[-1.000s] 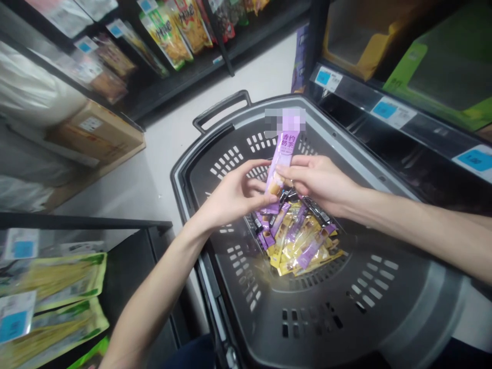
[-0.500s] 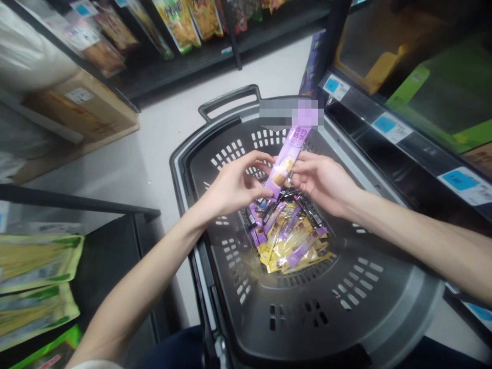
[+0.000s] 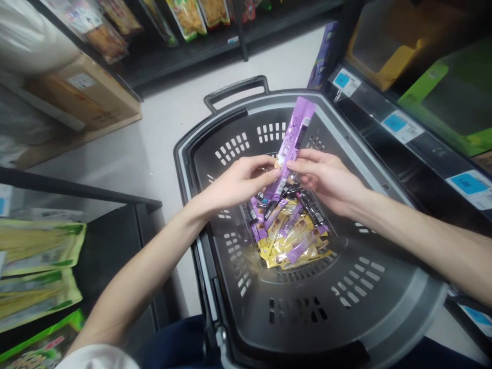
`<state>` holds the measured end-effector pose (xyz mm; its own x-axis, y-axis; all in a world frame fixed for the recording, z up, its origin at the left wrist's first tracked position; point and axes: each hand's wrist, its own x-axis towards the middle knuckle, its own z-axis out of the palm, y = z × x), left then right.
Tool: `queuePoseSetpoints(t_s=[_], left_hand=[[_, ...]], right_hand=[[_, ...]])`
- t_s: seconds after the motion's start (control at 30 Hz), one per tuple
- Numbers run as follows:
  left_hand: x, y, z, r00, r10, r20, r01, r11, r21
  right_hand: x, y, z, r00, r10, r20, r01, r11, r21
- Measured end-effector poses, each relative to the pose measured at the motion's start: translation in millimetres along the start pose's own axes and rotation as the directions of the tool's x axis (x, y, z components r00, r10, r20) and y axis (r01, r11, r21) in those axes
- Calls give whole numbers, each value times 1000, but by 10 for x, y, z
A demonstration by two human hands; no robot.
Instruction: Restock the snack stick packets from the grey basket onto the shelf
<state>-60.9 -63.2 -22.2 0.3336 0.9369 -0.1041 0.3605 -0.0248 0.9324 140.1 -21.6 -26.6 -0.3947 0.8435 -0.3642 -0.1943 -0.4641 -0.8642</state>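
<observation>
Between both hands, above a dark grey shopping basket [image 3: 307,328], a long purple sachet [image 3: 295,128] is held tilted, its seam and barcode side showing. My left hand [image 3: 246,182] pinches its left edge between thumb and fingers. From the other side, my right hand [image 3: 326,177] grips the right edge, thumb on the front. Below, on the basket's floor, lies a pile of yellow sachets [image 3: 286,238] mixed with purple and black ones. The sachet's lower end overlaps the pile in view, and my left fingertips are partly hidden behind it.
A shelf with blue price tags [image 3: 395,122] runs close along the basket's right side. Snack bags [image 3: 186,18] stand on the far shelf. At left are a cardboard box [image 3: 88,95] and a rack of yellow-green packets [image 3: 38,246]. The basket's handle [image 3: 236,92] lies toward the far rim.
The purple sachet has been turned over from its printed front to its seam and barcode side. My left hand has shifted up its edge. The view has moved slightly.
</observation>
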Motion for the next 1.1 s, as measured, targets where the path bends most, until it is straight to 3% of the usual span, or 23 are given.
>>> queuePoseSetpoints(t_s=[0.2, 0.6, 0.8, 0.9, 1.1], left_hand=[[47, -25, 16, 990, 22, -140, -40, 991, -129], [56, 26, 3, 968, 97, -229, -84, 994, 67], [67, -24, 48, 932, 183, -313, -159, 982, 102], [91, -27, 36, 923, 169, -346, -152, 986, 76], [241, -65, -124, 921, 118, -372, -109, 993, 45]], right_hand=[[-17, 22, -2, 1000, 11, 3, -11, 999, -40], [-55, -1, 18, 991, 87, 98, -73, 988, -135], [-23, 59, -38, 992, 71, 104, -55, 987, -149], [-1, 70, -65, 998, 12, 65, -4, 992, -123], [74, -48, -25, 986, -66, -152, 68, 998, 5]])
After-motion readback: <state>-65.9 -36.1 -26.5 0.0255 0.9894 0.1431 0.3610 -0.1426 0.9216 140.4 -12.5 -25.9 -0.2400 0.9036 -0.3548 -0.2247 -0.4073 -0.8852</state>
